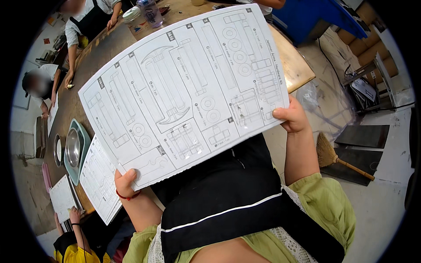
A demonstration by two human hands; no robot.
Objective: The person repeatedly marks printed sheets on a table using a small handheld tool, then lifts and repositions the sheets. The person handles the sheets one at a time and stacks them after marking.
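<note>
Between my two hands I hold up a large white printed card [171,94], tilted over the table's near edge. Line drawings of bolts, washers, hooks and a wrench fill its panels. Two small patches on it shine like clear plastic. My left hand [126,182], with a red cord at the wrist, pinches the lower left corner, thumb on top. At the right edge my right hand [293,115] grips the card, its thumb on the face and its fingers mostly hidden behind. Similar printed sheets [97,175] lie on the table to the left.
The wooden table [302,65] runs beyond the card. A teal tray holding a metal bowl [73,147] stands left. At the far side are a jar [131,17] and bottle [151,13]. Co-workers sit around the table. A broom [329,153] and blue bin [309,19] are right.
</note>
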